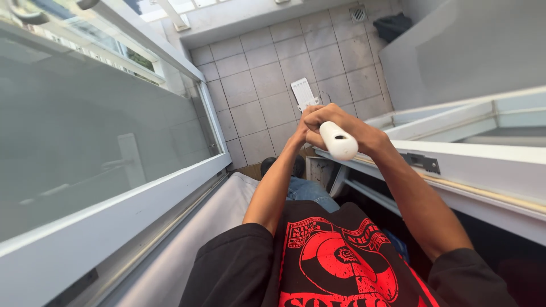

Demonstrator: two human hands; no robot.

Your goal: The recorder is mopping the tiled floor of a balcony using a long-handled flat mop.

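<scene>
A home balcony, seen from above. Pale floor tiles [273,85] lie below, with a frosted glass railing [85,131] alongside and white window frames [455,165] opposite.

Both bare arms reach forward and meet, the right hand [341,126] and left hand [304,132] pressed together, fingers curled in a closed grip.

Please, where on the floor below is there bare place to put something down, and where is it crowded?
The grey tiled floor is bare between the glass door on one side and the white flat tool head, and further toward the back wall. It is crowded near the dark bin in the corner and under both hands, which grip the white handle.
</scene>
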